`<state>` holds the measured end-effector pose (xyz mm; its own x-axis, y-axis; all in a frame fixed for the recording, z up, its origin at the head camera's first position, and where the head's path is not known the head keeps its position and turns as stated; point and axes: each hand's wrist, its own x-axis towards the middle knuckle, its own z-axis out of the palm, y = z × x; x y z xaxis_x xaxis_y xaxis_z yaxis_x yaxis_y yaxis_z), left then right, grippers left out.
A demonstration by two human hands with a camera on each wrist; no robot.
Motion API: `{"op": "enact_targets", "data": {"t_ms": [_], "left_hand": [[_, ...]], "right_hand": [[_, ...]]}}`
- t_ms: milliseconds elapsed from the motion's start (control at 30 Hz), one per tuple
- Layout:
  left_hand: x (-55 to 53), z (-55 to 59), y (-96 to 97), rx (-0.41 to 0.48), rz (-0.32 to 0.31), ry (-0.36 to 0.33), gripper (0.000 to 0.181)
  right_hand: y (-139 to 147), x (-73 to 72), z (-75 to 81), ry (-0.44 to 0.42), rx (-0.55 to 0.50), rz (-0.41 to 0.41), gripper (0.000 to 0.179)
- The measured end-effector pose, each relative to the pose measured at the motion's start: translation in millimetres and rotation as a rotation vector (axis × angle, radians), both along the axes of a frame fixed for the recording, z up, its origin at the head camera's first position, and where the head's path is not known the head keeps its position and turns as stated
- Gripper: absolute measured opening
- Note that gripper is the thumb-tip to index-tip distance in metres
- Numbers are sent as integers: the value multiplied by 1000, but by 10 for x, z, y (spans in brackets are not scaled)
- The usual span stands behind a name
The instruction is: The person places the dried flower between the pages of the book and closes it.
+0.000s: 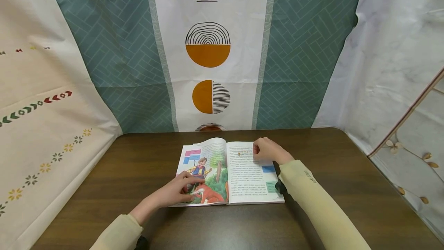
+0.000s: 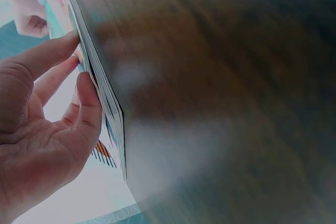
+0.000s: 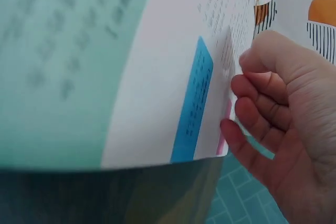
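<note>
An open illustrated book (image 1: pixel 243 173) lies on the table, text on its right page and a picture of a person and a red fox on the left page (image 1: pixel 218 176). My left hand (image 1: pixel 177 190) rests on the lower part of that left page, fingers extended and spread. The left wrist view shows this hand (image 2: pixel 47 114) along the book's page edges (image 2: pixel 100 72). At the upper right of the book, my right hand (image 1: pixel 272 150) has curled fingers. In the right wrist view, thumb and forefinger of this hand (image 3: pixel 289 98) pinch at the text page's edge; the corner is hidden.
The brown wooden table (image 1: pixel 145 165) extends around the book. Behind it hangs a green and white patterned cloth (image 1: pixel 239 61). A cream cloth (image 1: pixel 69 119) hangs on the left and a pale marbled one (image 1: pixel 388 68) on the right.
</note>
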<state>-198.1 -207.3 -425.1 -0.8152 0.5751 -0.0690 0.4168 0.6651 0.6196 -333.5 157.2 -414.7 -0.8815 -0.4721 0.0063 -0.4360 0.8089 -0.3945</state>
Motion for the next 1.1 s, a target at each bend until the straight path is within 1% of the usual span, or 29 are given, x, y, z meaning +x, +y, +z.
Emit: {"op": "enact_targets", "data": {"t_ms": [100,233,500,667,967,1100], "left_hand": [[3,4,8,-3,2,-4,50],[11,9,2,5,7,-12,51],[12,20,-3,0,5,14,51],[8,20,6,-6,2,12,50],[6,30,4,-2,0,20,50],[5,24,9,-3,-5,9,50]], "right_hand": [[-14,6,-29,-10,17,-16,14],[-41,8,-22,-26,37,-22,16],[-99,12,66,-93,54,-43,15],[-116,25,111,-139,50,-71,12],[-128,32,123,-150,41,-84,12],[-108,44,107,-140,47,-79,12]]}}
